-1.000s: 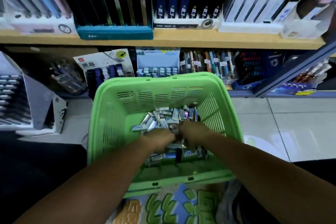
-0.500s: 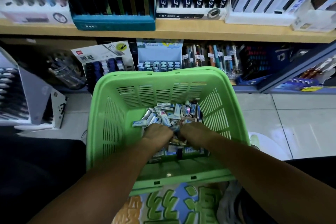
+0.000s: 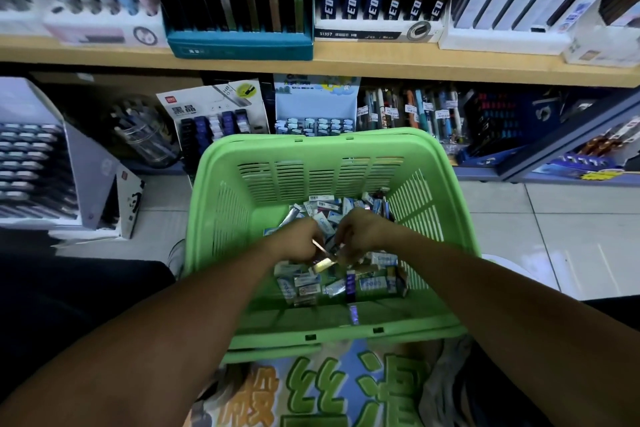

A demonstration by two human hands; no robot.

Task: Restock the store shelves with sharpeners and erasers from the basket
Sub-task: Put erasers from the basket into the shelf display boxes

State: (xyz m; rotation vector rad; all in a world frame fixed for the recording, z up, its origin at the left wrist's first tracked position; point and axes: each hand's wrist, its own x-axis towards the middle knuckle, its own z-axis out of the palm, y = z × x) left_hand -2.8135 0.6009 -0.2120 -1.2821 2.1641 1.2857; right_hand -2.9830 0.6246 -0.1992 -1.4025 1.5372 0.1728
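Our left hand [image 3: 298, 242] and right hand [image 3: 360, 236] met over the erasers [image 3: 346, 282] in the basket [image 3: 221, 211]; curled fingers pinched small blurred packets; we could not tell which.

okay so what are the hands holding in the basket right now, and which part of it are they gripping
Both hands are down in the green basket, fingers curled over small packets. The left hand and right hand seem to pinch some, but blur hides which part.
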